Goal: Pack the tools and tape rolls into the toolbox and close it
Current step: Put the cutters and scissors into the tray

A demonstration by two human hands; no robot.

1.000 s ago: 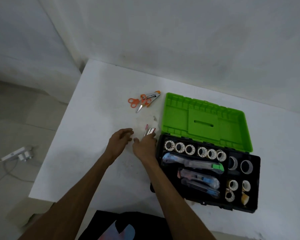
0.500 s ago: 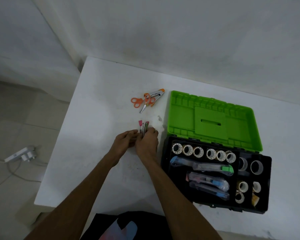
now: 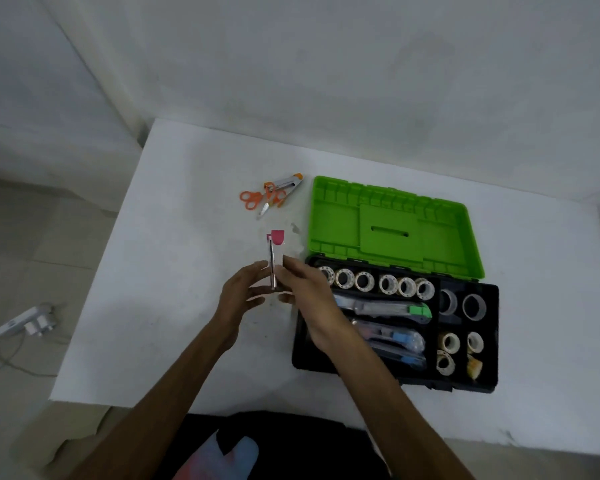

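On a white table [image 3: 187, 306] by pale walls, both hands' grips pinch pink-tipped tools [image 3: 273, 258]

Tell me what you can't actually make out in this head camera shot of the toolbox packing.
- Pink-tipped tool: its lower end is hidden between the left hand and right hand; what kind of tool it is cannot be told.
- Toolbox: the right forearm covers its near-left corner.
- Orange scissors and the orange-tipped tool overlap; too small to separate.
- Cutters in the long tray: blurred, details unreadable.
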